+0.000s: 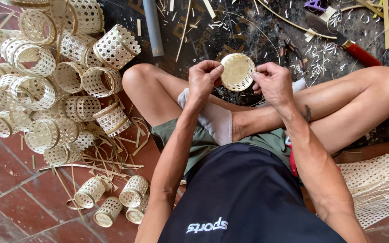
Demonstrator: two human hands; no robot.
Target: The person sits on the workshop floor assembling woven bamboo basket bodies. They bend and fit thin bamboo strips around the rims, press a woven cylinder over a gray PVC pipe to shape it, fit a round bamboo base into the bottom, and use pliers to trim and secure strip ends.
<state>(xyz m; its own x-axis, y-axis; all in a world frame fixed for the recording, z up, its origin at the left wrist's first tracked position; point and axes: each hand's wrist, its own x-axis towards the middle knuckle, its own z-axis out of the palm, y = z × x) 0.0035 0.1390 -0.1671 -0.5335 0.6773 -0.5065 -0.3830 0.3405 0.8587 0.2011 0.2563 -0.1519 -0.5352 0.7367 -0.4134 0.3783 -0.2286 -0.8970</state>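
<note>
**Both Hands Pinching a Little Woven Basket**

Nearest the camera, the person is sitting cross-legged on the red brick floor point(5, 180), dark shirt and green shorts in view. Just ahead, over the crossed legs, the left hand point(203, 81) and the right hand point(273, 83) are meeting around a small round pale woven bamboo basket point(237, 71), and it is being held in the air between them, opening tilted toward the camera. The left fingers are gripping its near-left rim; the right fingers are pinching its right rim. To the left, a heap of openwork woven bamboo cylinders point(55, 85) is lying on the bricks. Farther off, a grey pipe point(153, 27) and a red-handled knife point(345, 41) are resting among bamboo shavings.
</note>
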